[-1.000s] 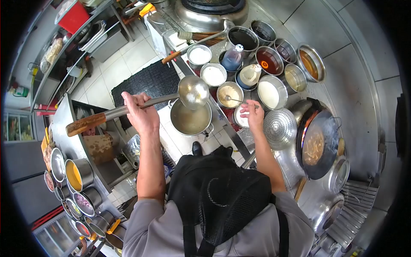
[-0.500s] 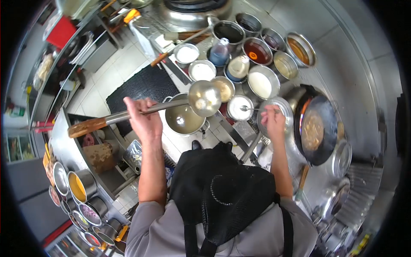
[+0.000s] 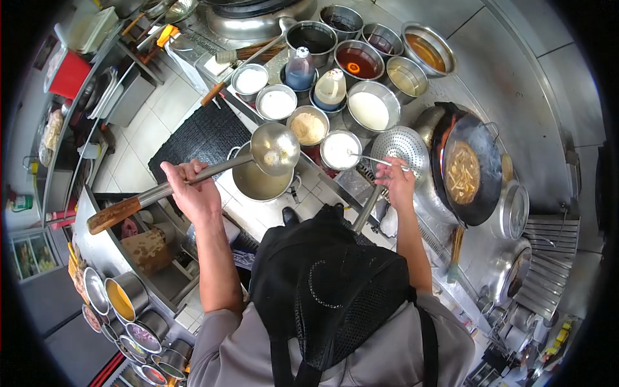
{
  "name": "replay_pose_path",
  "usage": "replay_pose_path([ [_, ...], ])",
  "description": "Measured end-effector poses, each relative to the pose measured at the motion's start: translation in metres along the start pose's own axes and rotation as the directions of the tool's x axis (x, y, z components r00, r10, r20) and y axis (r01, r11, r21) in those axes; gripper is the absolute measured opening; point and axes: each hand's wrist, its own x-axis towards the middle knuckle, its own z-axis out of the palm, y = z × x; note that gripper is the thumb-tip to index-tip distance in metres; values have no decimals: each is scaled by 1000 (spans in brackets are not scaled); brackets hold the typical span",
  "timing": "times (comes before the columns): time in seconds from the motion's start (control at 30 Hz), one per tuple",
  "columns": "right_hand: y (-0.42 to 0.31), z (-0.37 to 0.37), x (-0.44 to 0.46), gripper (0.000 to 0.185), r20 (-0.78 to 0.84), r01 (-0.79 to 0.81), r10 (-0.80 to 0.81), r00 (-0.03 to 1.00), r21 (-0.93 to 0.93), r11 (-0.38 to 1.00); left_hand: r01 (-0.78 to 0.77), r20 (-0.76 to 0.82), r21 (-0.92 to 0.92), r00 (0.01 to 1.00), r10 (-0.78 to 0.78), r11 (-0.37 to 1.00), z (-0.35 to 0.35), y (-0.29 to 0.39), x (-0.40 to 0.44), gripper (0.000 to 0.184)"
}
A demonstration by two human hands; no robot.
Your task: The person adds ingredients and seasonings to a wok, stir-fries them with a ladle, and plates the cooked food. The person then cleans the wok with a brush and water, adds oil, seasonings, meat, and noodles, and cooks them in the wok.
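My left hand (image 3: pixel 195 195) is closed round the metal shaft of a long ladle (image 3: pixel 275 149) with a wooden end. The ladle's bowl is over a two-handled pot (image 3: pixel 261 184) holding cloudy liquid. It has some pale residue in it. Between the fingers of my right hand (image 3: pixel 398 185) is a thin metal spoon (image 3: pixel 377 159), its tip at the white powder in a metal bowl (image 3: pixel 340 149). A perforated strainer (image 3: pixel 407 149) lies just beyond that hand. To the right, a dark wok (image 3: pixel 491 184) over flame holds noodle-like strips in brown liquid (image 3: pixel 463 174).
Metal pots of dark sauce (image 3: pixel 311 35), red oil (image 3: pixel 359 63) and white liquid (image 3: pixel 369 111) stand behind the bowl, beside squeeze bottles (image 3: pixel 300 71). A black mat (image 3: pixel 193 138) lies on the floor. Ingredient containers (image 3: pixel 127 297) line the left counter.
The whole view has shifted, so the counter sits further left. The spoon's tip stays at the white powder. My left hand still holds the ladle over the pot.
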Motion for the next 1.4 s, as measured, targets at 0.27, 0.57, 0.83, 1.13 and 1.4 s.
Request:
replay_pose_path([
  [0.27,-11,-21,-10,31,-58,32,-30,998,44,999,27,17,-2,999,-27,1000,11,-8,-6,43],
  [0.57,-26,-14,-13,32,-69,85,-78,995,105,991,121,-61,-47,990,-124,992,29,-26,-24,45],
  [0.83,-21,30,-24,27,128,355,-332,935,-404,843,153,-96,-170,981,-171,974,26,-29,-36,43],
  [1.13,-22,19,-18,32,125,268,-254,959,-118,956,-35,-118,-123,993,21,992,5,-9,-67,47],
  [1.4,-8,11,26,25,390,555,-409,825,-422,717,-208,-69,-143,977,200,968,34,-44,-131,39],
])
